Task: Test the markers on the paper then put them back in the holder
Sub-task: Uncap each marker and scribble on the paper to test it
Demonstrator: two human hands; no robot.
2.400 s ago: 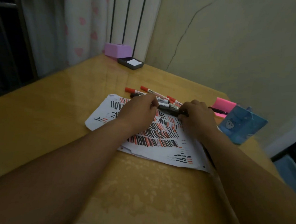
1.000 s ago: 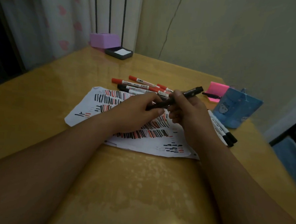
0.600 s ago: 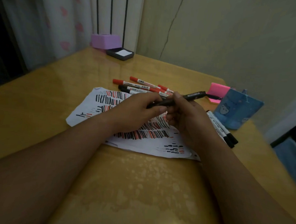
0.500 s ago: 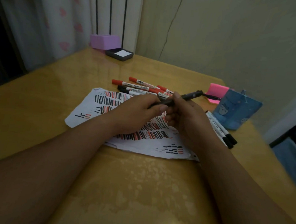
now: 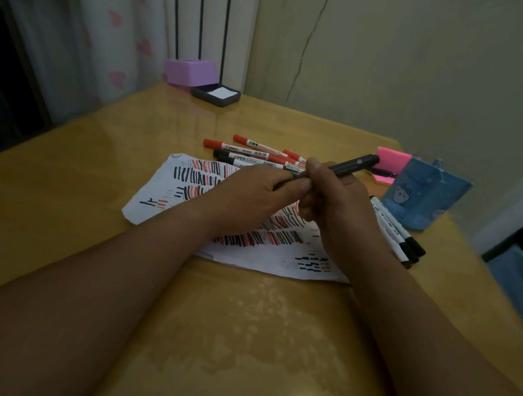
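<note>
Both hands hold one black marker [image 5: 351, 165] above the white paper [image 5: 176, 187], which is covered with black and red strokes. My right hand [image 5: 336, 198] grips the marker's barrel, its far end pointing up and right. My left hand [image 5: 254, 197] pinches the near end, which is hidden by the fingers. Several red and black markers [image 5: 247, 151] lie in a heap just behind the paper. Two white markers with black caps [image 5: 400, 238] lie to the right of my right wrist. The blue paper holder [image 5: 424, 197] stands at the right.
A pink sticky-note pad [image 5: 391, 160] with a dark pen on it lies behind the holder. A purple box [image 5: 189, 71] and a dark tray with a white pad [image 5: 216, 94] sit at the table's far corner by the curtain. The table's right edge runs close to the holder.
The hands lifted the black marker off the heap and now hold it between them above the paper. Over the last half second it has barely shifted.
</note>
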